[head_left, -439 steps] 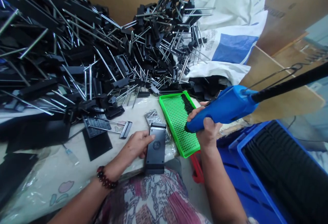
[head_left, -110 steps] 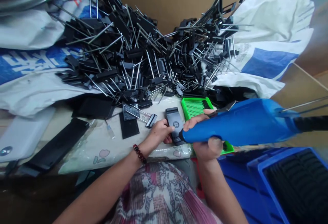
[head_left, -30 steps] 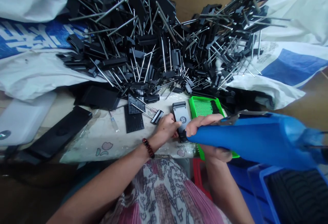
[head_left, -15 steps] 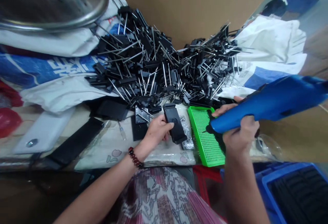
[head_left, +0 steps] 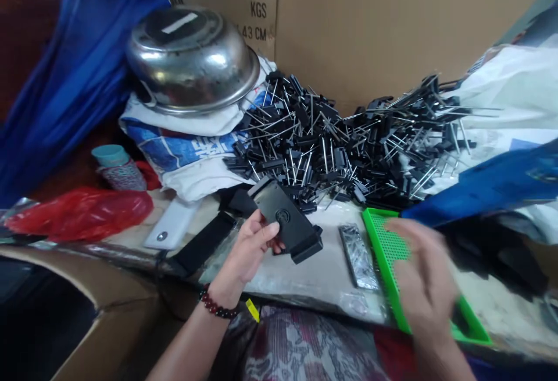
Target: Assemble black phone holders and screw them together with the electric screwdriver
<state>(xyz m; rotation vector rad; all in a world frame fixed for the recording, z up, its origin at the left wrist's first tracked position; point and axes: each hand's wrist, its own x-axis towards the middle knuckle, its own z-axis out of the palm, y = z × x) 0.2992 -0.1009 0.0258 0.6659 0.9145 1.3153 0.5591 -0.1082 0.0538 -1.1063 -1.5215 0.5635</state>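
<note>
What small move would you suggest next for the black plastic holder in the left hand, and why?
I'd probably bring the black plastic holder across to the right hand. The left hand carries it alone, tilted, while the right hand, though blurred, looks empty above the green perforated tray, apart from the blue tool.

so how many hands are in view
2: the left hand grips a black plastic holder, and the right hand, blurred, is over a green perforated tray. No others show.
</note>
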